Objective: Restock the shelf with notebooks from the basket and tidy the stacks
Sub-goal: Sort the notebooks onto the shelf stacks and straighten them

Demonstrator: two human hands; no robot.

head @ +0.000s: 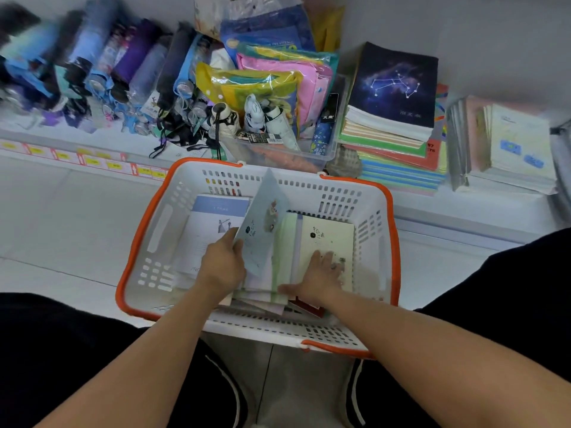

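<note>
Both hands were inside the white basket at frame centre: the left hand gripped a tilted pale blue notebook, while the right hand lay flat, fingers spread, on a cream notebook. Notebook stacks sat on the shelf at upper right.

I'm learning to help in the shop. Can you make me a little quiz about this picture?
1. True or false: the left hand holds up a tilted pale blue notebook.
2. What colour is the rim of the basket? A green, B orange, C black.
3. Fill in: the right hand rests flat on a cream ____ lying in the basket.

Key: 1 true. 2 B. 3 notebook.
</note>
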